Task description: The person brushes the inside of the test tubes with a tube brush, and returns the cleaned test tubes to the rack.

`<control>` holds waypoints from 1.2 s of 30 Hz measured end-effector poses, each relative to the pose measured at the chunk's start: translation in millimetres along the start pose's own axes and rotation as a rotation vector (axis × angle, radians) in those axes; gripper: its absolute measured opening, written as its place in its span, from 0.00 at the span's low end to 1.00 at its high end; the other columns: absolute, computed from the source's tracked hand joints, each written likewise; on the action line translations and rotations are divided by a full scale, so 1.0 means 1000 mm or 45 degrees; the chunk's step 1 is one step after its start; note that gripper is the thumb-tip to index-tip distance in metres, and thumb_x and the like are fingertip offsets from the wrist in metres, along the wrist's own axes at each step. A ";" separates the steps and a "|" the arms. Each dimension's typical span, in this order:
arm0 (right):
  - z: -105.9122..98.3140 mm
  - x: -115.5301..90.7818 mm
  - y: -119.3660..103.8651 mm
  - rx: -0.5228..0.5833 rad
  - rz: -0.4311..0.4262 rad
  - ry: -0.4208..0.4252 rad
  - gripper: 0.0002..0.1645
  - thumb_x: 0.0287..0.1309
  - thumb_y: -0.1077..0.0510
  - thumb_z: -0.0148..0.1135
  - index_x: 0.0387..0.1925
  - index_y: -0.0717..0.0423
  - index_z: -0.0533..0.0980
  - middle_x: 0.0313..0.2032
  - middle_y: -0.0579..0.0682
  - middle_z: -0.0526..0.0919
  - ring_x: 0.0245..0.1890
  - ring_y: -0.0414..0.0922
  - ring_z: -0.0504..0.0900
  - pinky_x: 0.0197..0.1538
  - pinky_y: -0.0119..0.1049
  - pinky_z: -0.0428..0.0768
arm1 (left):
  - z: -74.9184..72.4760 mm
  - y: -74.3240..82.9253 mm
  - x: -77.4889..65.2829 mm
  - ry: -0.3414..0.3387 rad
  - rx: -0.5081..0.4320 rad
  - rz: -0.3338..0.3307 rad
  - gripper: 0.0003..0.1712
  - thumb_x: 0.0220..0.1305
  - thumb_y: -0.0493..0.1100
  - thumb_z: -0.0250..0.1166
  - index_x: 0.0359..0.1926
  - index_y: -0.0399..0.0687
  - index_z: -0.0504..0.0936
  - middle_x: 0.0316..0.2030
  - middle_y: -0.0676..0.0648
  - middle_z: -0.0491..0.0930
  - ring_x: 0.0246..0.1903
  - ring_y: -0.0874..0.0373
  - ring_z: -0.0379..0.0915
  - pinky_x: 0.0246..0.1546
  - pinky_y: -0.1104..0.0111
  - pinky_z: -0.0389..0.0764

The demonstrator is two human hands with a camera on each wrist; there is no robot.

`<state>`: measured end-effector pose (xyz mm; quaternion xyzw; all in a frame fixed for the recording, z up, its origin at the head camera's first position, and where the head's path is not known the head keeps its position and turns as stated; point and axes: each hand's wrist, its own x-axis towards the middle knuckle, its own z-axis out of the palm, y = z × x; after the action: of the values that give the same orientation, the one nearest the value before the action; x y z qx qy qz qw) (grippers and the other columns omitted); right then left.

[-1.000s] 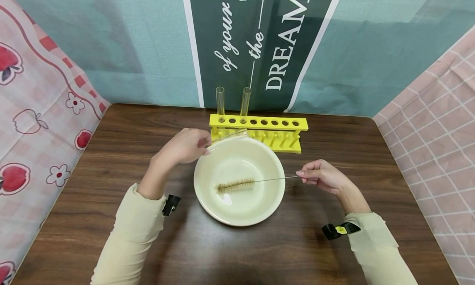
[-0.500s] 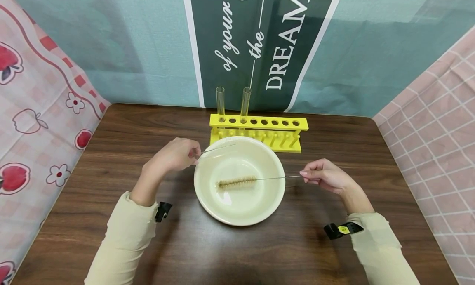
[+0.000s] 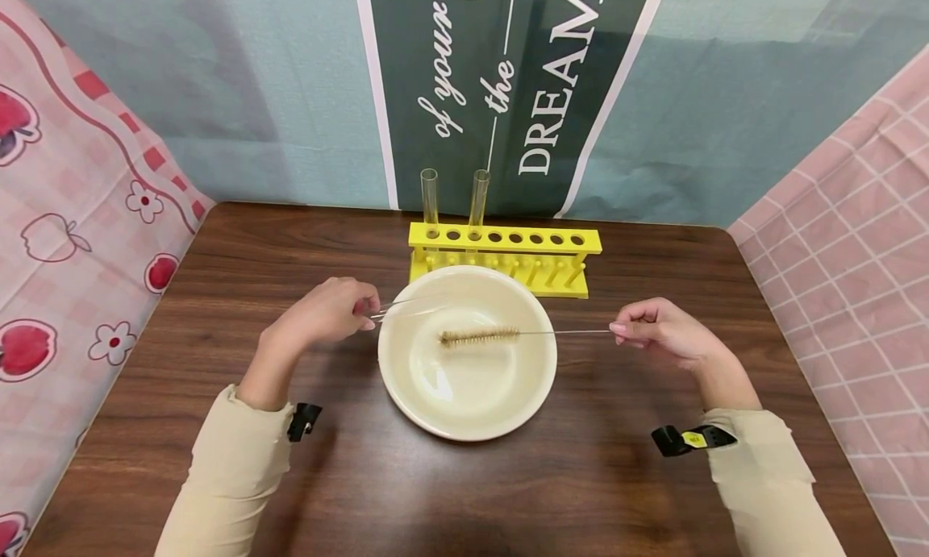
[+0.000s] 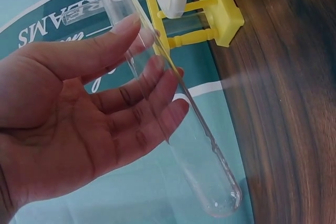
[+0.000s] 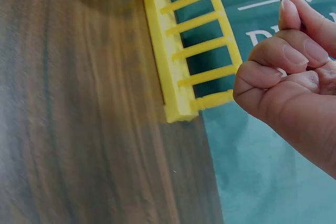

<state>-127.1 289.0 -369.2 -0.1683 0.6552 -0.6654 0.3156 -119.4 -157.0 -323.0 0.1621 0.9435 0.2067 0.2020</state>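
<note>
Pinching brush (image 3: 481,337) by wire, right hand (image 3: 664,331), three o'clock of bowl (image 3: 464,392), bristles kept over it (presumably catching drips); left hand (image 3: 334,309), toward ten, fingers clamped round test tube (image 4: 202,171).

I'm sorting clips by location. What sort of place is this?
Perhaps a makeshift practice or filming booth rather than a proper laboratory: printed cloths line three sides of the wooden table, where a yellow test-tube rack stands behind a cream basin.
</note>
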 end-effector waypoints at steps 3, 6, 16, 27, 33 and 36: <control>-0.006 -0.004 -0.005 0.025 -0.047 -0.015 0.16 0.60 0.74 0.46 0.26 0.60 0.78 0.22 0.46 0.74 0.19 0.49 0.54 0.25 0.40 0.53 | 0.000 -0.002 -0.001 0.000 0.002 0.020 0.08 0.55 0.35 0.64 0.37 0.39 0.79 0.28 0.46 0.75 0.31 0.53 0.69 0.32 0.62 0.71; -0.011 -0.007 -0.008 0.053 -0.099 -0.033 0.18 0.60 0.75 0.44 0.27 0.60 0.78 0.22 0.47 0.73 0.19 0.49 0.53 0.24 0.40 0.53 | 0.001 -0.003 -0.002 -0.008 0.006 0.041 0.08 0.55 0.34 0.64 0.38 0.38 0.79 0.28 0.47 0.74 0.30 0.53 0.68 0.32 0.62 0.71; -0.021 -0.013 -0.013 0.112 -0.171 -0.041 0.20 0.60 0.77 0.40 0.28 0.63 0.78 0.21 0.51 0.67 0.20 0.49 0.52 0.25 0.39 0.51 | 0.002 -0.006 -0.003 0.018 0.004 0.068 0.05 0.55 0.33 0.64 0.34 0.39 0.79 0.27 0.47 0.74 0.30 0.54 0.68 0.31 0.62 0.71; -0.020 -0.012 -0.015 0.129 -0.166 -0.012 0.19 0.60 0.76 0.42 0.28 0.61 0.78 0.24 0.47 0.76 0.20 0.49 0.52 0.24 0.39 0.50 | 0.007 -0.005 -0.003 -0.008 -0.016 0.060 0.04 0.56 0.33 0.63 0.34 0.40 0.78 0.26 0.48 0.74 0.28 0.55 0.67 0.29 0.65 0.70; -0.019 -0.010 -0.010 0.102 -0.171 -0.025 0.19 0.61 0.76 0.42 0.28 0.61 0.78 0.24 0.47 0.75 0.20 0.49 0.53 0.25 0.39 0.51 | 0.010 -0.003 -0.002 0.002 -0.042 0.096 0.03 0.56 0.32 0.63 0.33 0.40 0.78 0.26 0.49 0.74 0.27 0.56 0.67 0.28 0.66 0.70; -0.018 -0.009 -0.008 0.104 -0.178 -0.019 0.19 0.61 0.76 0.42 0.29 0.61 0.78 0.25 0.47 0.76 0.21 0.49 0.54 0.26 0.38 0.52 | 0.011 -0.003 -0.002 0.002 -0.049 0.111 0.03 0.55 0.32 0.63 0.33 0.40 0.78 0.26 0.49 0.74 0.28 0.56 0.67 0.28 0.66 0.70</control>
<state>-133.3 308.3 -361.2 -0.2055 0.6119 -0.7106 0.2801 -113.4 -157.0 -332.5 0.1989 0.9315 0.2337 0.1951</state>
